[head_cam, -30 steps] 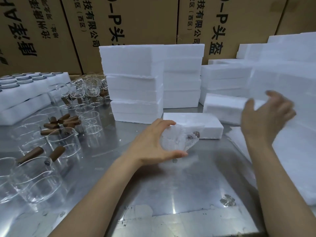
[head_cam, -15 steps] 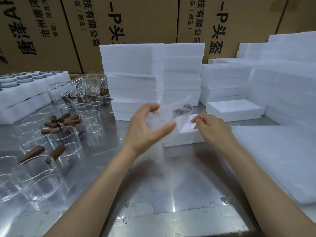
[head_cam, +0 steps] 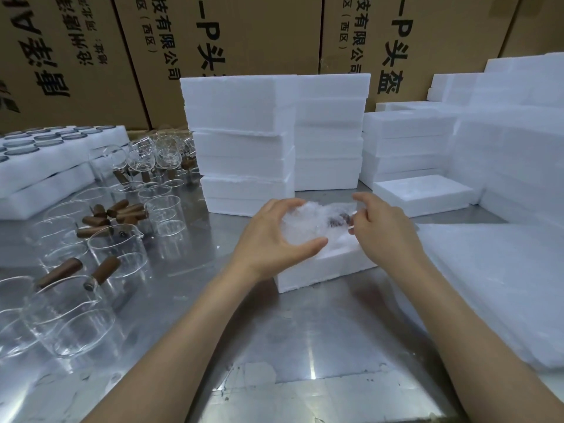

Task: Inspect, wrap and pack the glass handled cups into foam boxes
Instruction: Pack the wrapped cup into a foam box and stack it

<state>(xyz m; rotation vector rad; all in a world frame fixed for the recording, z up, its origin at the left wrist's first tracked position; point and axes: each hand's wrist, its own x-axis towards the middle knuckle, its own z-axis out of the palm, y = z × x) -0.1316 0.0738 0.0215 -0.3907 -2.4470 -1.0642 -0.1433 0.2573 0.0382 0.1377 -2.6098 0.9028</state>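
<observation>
A glass cup wrapped in thin white foam sheet is held just above a low foam box at the table's middle. My left hand cups the bundle from the left and below. My right hand pinches the wrap's right end, where the brown handle shows through. Several bare glass cups with wooden handles stand on the left of the steel table.
Tall stacks of foam boxes rise right behind the hands, with more stacks at the back right. A pile of white foam sheets lies at the right. Foam trays with lids sit far left. Cardboard cartons wall the back.
My right hand came back from the foam box at the right and took the wrap's right end. Both hands brought the wrapped cup over the low foam box.
</observation>
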